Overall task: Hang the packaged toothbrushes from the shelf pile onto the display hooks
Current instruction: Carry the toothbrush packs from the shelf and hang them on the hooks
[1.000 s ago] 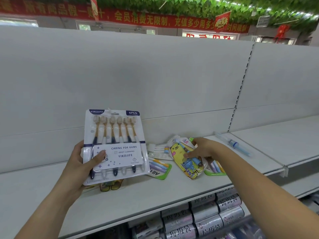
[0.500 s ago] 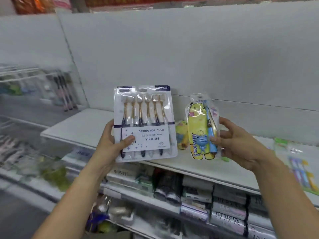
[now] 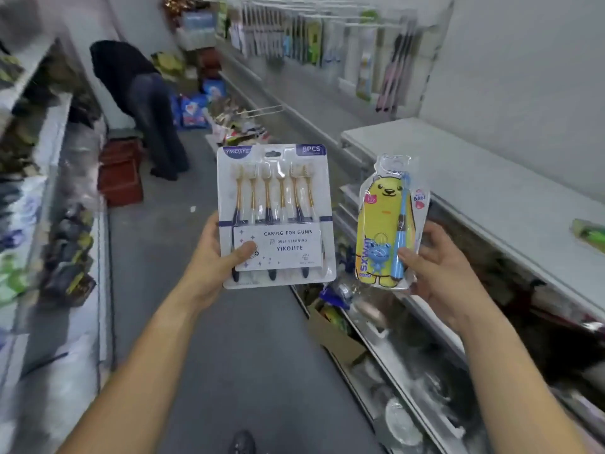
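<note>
My left hand [image 3: 214, 257] grips a white multi-pack of toothbrushes [image 3: 276, 214] by its lower left corner, thumb on the front label. My right hand [image 3: 435, 267] holds a yellow bear-shaped child's toothbrush pack [image 3: 384, 224] by its right edge, thumb on the blue brush handle. Both packs are upright at chest height over the aisle. The display hooks [image 3: 314, 27] with several hanging packs line the wall far ahead on the right, blurred. The white shelf [image 3: 474, 165] runs along my right; a green pack [image 3: 589, 231] lies on it at the right edge.
A person in dark clothes [image 3: 144, 103] bends over in the aisle ahead on the left. A red crate [image 3: 121, 175] stands beside them. Goods and boxes [image 3: 235, 122] litter the floor further along. Stocked shelves [image 3: 49, 224] line the left; lower shelves on the right hold goods.
My right hand picked the yellow bear pack off the shelf pile and lifted it. The view has swung left from the shelf wall to look down the aisle; both packs stay held.
</note>
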{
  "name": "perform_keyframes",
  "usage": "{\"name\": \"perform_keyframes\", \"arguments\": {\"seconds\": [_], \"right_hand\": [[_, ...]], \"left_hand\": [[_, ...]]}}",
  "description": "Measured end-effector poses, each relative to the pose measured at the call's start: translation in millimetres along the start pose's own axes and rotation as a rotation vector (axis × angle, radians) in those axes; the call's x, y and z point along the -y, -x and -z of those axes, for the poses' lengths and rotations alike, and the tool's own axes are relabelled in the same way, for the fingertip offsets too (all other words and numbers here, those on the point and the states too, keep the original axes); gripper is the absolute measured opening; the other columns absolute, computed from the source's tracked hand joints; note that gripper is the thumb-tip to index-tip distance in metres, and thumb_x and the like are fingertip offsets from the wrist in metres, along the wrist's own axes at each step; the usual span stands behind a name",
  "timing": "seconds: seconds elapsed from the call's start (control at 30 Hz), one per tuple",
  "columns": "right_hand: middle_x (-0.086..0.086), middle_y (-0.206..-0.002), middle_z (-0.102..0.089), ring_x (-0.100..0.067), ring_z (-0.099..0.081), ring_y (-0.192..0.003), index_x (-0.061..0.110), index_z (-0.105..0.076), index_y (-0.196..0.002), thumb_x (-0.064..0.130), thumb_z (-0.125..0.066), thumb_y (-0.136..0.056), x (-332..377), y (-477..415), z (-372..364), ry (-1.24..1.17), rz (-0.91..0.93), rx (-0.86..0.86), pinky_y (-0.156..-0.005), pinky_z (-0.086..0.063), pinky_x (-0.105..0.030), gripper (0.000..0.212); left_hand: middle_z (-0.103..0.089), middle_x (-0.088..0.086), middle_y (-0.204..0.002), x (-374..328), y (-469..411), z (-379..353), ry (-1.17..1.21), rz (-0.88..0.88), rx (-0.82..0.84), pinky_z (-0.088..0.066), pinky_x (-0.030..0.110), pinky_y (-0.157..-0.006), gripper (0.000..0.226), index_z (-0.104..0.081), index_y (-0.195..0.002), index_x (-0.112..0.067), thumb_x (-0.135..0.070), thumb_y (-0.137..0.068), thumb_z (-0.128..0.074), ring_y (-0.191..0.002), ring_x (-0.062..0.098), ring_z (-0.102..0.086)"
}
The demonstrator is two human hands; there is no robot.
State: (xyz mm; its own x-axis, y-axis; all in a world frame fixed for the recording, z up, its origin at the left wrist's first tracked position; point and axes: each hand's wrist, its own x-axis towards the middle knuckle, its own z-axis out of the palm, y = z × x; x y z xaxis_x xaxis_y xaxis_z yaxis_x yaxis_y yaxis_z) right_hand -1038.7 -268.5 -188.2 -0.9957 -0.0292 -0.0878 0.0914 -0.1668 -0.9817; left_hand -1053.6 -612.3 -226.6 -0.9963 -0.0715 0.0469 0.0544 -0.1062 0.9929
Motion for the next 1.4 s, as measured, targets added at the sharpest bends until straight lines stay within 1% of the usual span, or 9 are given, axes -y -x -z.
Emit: {"name": "perform_keyframes", "arguments": {"seconds": [0.1,0.2,0.4,0.57,0.77,0.93,1.07,1.23,1.4], "right_hand": [[-0.013,-0.113,-0.075,-0.036,-0.075,-0.093,0.022,-0.054,-0.128,0.017,-0.071,-0.076,-32.0,-32.2,-56.6,0.03,-0.049,0.103,-0.072,-0.06,-0.055,0.055],[-0.012,-0.113,-0.075,-0.032,-0.076,-0.09,0.025,-0.055,-0.126,0.019,-0.072,-0.074,-58.7,-60.9,-112.2,0.033,-0.104,0.174,-0.064,-0.062,-0.045,0.055],[-0.016,-0.111,-0.075,-0.036,-0.075,-0.093,0.021,-0.053,-0.129,0.009,-0.065,-0.085,-96.1,-116.1,-208.1,0.089,-0.17,0.267,-0.066,-0.062,-0.043,0.047],[-0.017,-0.112,-0.075,-0.038,-0.074,-0.097,0.018,-0.049,-0.134,0.005,-0.063,-0.089,-109.6,-163.9,-267.4,0.145,-0.205,0.301,-0.069,-0.063,-0.044,0.049],[-0.015,-0.113,-0.075,-0.037,-0.074,-0.099,0.024,-0.05,-0.133,0.025,-0.075,-0.074,-113.5,-227.6,-306.5,0.175,-0.214,0.323,-0.075,-0.062,-0.048,0.064],[-0.016,-0.111,-0.075,-0.038,-0.074,-0.097,0.021,-0.051,-0.132,0.014,-0.068,-0.082,-125.2,-297.3,-320.0,0.151,-0.226,0.311,-0.076,-0.061,-0.056,0.053],[-0.015,-0.109,-0.076,-0.037,-0.075,-0.094,0.02,-0.051,-0.133,0.006,-0.065,-0.087,-123.5,-373.5,-336.5,0.091,-0.234,0.349,-0.064,-0.062,-0.048,0.05],[-0.014,-0.108,-0.077,-0.035,-0.076,-0.092,0.022,-0.052,-0.128,0.004,-0.062,-0.09,-106.9,-460.9,-367.3,0.068,-0.235,0.413,-0.058,-0.06,-0.041,0.043],[-0.009,-0.105,-0.078,-0.031,-0.076,-0.091,0.026,-0.052,-0.124,0.001,-0.058,-0.096,-100.7,-537.9,-399.0,0.106,-0.224,0.447,-0.057,-0.06,-0.038,0.038]], "left_hand": [[-0.064,-0.003,-0.138,18.4,13.6,65.9,-0.027,0.033,-0.071,-0.054,0.041,-0.101,0.083,-0.043,-0.143,-0.034,-0.028,-0.072,-0.084,-0.128,0.021,-0.061],[-0.061,-0.002,-0.143,34.5,16.0,128.3,-0.025,0.069,-0.146,-0.051,0.043,-0.104,0.087,-0.04,-0.149,-0.031,-0.027,-0.074,-0.084,-0.132,0.023,-0.059],[-0.067,-0.017,-0.133,56.4,-9.5,227.0,0.001,0.124,-0.263,-0.055,0.023,-0.093,0.079,-0.037,-0.15,-0.027,-0.006,-0.082,-0.072,-0.125,0.009,-0.062],[-0.069,-0.032,-0.116,63.0,-48.0,277.1,0.012,0.142,-0.303,-0.053,0.013,-0.083,0.065,-0.044,-0.134,-0.036,0.005,-0.088,-0.065,-0.112,-0.007,-0.065],[-0.071,-0.016,-0.125,72.9,-104.5,313.2,0.051,0.157,-0.313,-0.057,0.022,-0.086,0.071,-0.045,-0.139,-0.032,-0.006,-0.079,-0.07,-0.117,0.007,-0.067],[-0.069,-0.005,-0.132,87.1,-164.0,326.7,0.065,0.171,-0.321,-0.057,0.024,-0.088,0.072,-0.043,-0.145,-0.024,-0.004,-0.081,-0.069,-0.121,0.014,-0.066],[-0.071,-0.007,-0.129,91.9,-222.9,340.7,0.082,0.172,-0.371,-0.056,0.022,-0.087,0.068,-0.046,-0.14,-0.026,-0.001,-0.082,-0.071,-0.121,0.013,-0.066],[-0.063,0.005,-0.142,71.7,-298.5,358.2,0.039,0.158,-0.407,-0.051,0.043,-0.106,0.083,-0.041,-0.15,-0.026,-0.013,-0.078,-0.081,-0.132,0.025,-0.059],[-0.069,-0.004,-0.132,56.9,-371.9,373.1,0.035,0.107,-0.436,-0.057,0.029,-0.094,0.071,-0.048,-0.139,-0.035,-0.001,-0.082,-0.072,-0.127,0.019,-0.063]]}}
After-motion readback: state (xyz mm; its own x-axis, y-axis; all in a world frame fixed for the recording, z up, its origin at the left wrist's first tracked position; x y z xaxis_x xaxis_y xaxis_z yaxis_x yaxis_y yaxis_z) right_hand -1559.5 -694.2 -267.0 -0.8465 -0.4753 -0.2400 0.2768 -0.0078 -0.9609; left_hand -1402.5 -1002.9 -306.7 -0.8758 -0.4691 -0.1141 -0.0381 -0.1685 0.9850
